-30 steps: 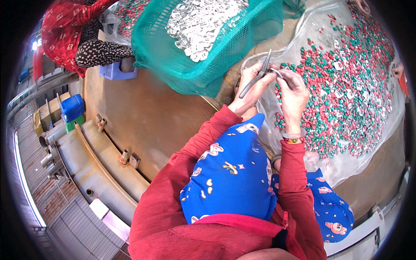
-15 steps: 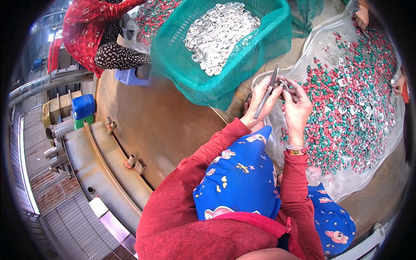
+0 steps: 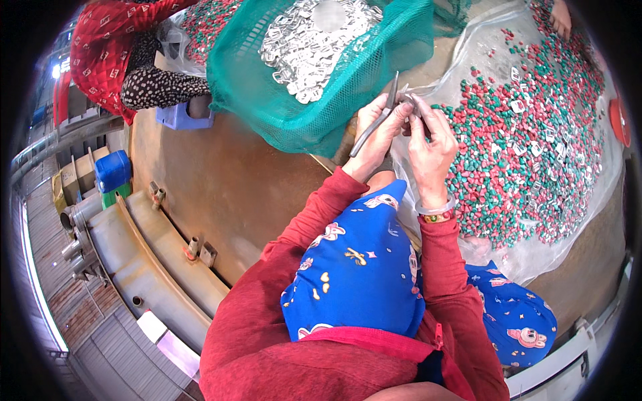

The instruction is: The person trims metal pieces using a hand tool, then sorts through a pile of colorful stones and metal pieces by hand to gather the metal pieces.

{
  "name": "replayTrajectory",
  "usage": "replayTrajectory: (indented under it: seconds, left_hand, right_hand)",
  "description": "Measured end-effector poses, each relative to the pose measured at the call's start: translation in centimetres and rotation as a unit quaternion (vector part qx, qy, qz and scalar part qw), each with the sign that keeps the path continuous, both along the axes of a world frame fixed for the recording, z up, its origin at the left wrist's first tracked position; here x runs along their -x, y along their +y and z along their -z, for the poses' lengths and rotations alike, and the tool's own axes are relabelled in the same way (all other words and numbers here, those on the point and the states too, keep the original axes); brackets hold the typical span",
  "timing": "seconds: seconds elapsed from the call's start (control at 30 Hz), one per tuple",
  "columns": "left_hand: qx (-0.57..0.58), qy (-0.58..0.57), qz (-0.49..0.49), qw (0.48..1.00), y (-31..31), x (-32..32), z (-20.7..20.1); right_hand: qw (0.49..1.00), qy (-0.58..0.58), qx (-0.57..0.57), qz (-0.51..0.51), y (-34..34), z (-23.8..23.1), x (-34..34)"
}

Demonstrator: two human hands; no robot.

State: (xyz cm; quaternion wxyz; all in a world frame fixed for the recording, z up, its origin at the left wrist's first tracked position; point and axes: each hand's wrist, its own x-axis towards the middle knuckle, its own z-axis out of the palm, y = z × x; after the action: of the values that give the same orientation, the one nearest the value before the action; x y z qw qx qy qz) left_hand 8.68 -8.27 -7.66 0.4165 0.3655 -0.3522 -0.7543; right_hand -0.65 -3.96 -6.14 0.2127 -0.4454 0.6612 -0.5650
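My left hand (image 3: 376, 137) is closed around a slim, dark metal tool (image 3: 372, 127), its tip slanting up past my fingers; it may be a file or a blade. Close beside it, my right hand (image 3: 431, 147) pinches with thumb and fingertips against the left fingers. A small piece sits between the fingertips, largely hidden, so its kind is unclear. Both hands are above the near left edge of a clear plastic sheet (image 3: 471, 254). On that sheet lies a wide pile of red and green pellets (image 3: 495, 180) with scattered silvery buckle-like pieces (image 3: 517, 106).
Beyond my hands stands a green mesh-lined basket (image 3: 247, 100) holding many silvery pieces (image 3: 314, 50). A co-worker in a red patterned top (image 3: 100, 53) sits at the far left. Another person's hand (image 3: 560, 19) is at the far right. A red round object (image 3: 619, 122) lies beyond the pile.
The whole view has shifted, so things appear farther left. My hands remain together, the right fingertips now closing at the left thumb. A co-worker's hand at the right edge is gone from view.
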Motion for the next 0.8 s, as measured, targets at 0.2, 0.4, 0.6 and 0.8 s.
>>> replayTrajectory:
  seconds: [0.2,0.4,0.6,0.8]
  left_hand:
    - [0.104,-0.144,0.008,0.984,-0.2,-2.0,-2.4]
    - [0.144,-0.076,0.001,0.987,-0.3,0.1,-2.7]
    - [0.202,-0.081,0.012,0.976,-0.7,1.1,-9.5]
    - [0.237,-0.102,0.013,0.966,1.2,0.5,-12.3]
  right_hand:
    - [0.999,0.032,-0.007,-0.021,-0.2,-1.7,-1.8]
    - [0.997,-0.062,-0.006,0.047,-0.6,-2.8,-0.2]
    - [0.987,0.033,0.142,0.064,-0.1,-8.6,-0.1]
    - [0.982,0.003,0.185,0.042,1.3,-9.3,0.3]
